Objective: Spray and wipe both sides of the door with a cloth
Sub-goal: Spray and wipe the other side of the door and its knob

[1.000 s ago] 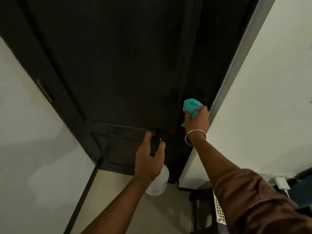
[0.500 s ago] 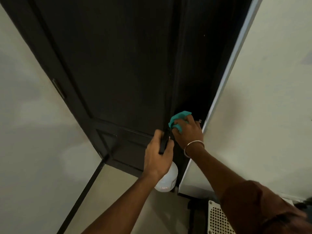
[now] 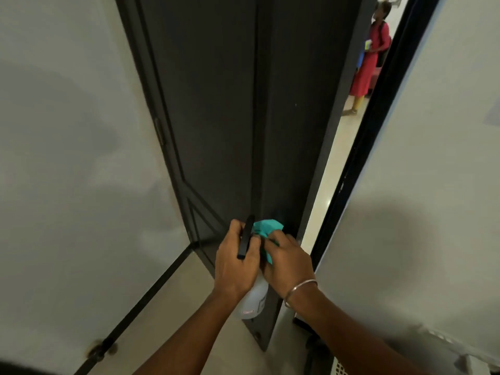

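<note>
Two hands, cloth (image 3: 266, 229) under right (image 3: 288, 262)

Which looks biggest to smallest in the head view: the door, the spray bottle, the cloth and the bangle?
1. door
2. spray bottle
3. cloth, though the hands hide part of both it and the bottle, so their order is unsure
4. bangle

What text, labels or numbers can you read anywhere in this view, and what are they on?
Nothing is legible.
Translucent white plastic spray bottle in the left hand: a small reddish label and a dark-printed label, both too blurred to read.
Dark door, teal cloth: no text visible.
</note>
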The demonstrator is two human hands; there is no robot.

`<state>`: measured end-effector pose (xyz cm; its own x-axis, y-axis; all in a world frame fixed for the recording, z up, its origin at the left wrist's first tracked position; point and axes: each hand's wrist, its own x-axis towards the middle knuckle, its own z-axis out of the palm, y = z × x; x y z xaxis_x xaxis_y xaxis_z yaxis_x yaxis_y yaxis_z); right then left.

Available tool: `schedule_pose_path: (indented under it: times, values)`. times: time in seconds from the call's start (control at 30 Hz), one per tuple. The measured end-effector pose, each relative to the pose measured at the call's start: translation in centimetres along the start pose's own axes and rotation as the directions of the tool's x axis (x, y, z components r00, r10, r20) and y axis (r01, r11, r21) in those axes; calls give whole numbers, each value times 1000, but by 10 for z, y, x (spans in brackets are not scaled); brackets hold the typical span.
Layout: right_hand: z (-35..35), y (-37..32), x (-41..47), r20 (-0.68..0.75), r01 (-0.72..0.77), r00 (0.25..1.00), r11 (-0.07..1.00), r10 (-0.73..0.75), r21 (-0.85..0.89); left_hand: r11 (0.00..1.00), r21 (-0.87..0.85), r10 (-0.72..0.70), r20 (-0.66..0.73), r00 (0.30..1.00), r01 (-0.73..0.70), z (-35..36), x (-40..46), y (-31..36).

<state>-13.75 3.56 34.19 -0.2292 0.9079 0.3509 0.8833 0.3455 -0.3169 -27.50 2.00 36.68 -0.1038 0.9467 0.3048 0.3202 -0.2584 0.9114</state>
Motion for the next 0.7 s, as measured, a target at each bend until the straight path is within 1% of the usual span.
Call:
schedule_pose_path:
  times: [0.07,0.1,0.13,0.17,0.2,0.23,0.27,0.3,0.33,0.4,0.43,0.47,0.6,0.7]
  values:
    - [-3,-16,-20,-106,97,991,991,-87,90,1000,-6,-2,-44,999,2,-23,-20,1]
    - [-6,-24,-32,-204,173,968,978,-147,117,1000,-16,3,-78,997,-5,-34,-30,2]
    - [-10,-31,-45,-326,249,924,961,-199,119,1000,-22,6,-112,994,-8,-44,-39,5]
    - [-16,-39,-57,-447,303,868,945,-219,125,1000,-23,0,-147,989,-4,-55,-48,8]
    - [-22,-45,-67,-552,321,813,934,-186,158,1000,-20,-11,-180,984,7,-65,-57,10]
    - [-26,-52,-73,-627,311,771,925,-112,217,1000,-18,-22,-213,977,19,-76,-67,11]
    - [-27,-56,-74,-663,276,748,917,-17,288,999,-12,-37,-237,971,35,-87,-77,12]
    - [-27,-59,-72,-653,227,753,902,76,367,998,-3,-54,-253,966,55,-94,-84,12]
    - [-23,-66,-69,-600,181,787,875,145,449,997,13,-72,-274,959,79,-104,-94,12]
    - [-16,-90,-66,-433,98,876,798,214,594,995,34,-79,-320,944,94,-120,-111,13]
    - [-13,-106,-66,-360,64,904,759,231,648,995,40,-75,-344,936,95,-127,-118,15]
    - [-9,-120,-68,-317,53,919,725,232,686,994,41,-82,-362,929,103,-133,-123,17]
    - [6,-168,-74,-303,172,949,664,86,728,990,31,-109,-449,887,137,-164,-137,23]
    - [11,-191,-64,-313,279,947,653,-67,704,988,38,-106,-515,851,146,-185,-144,32]
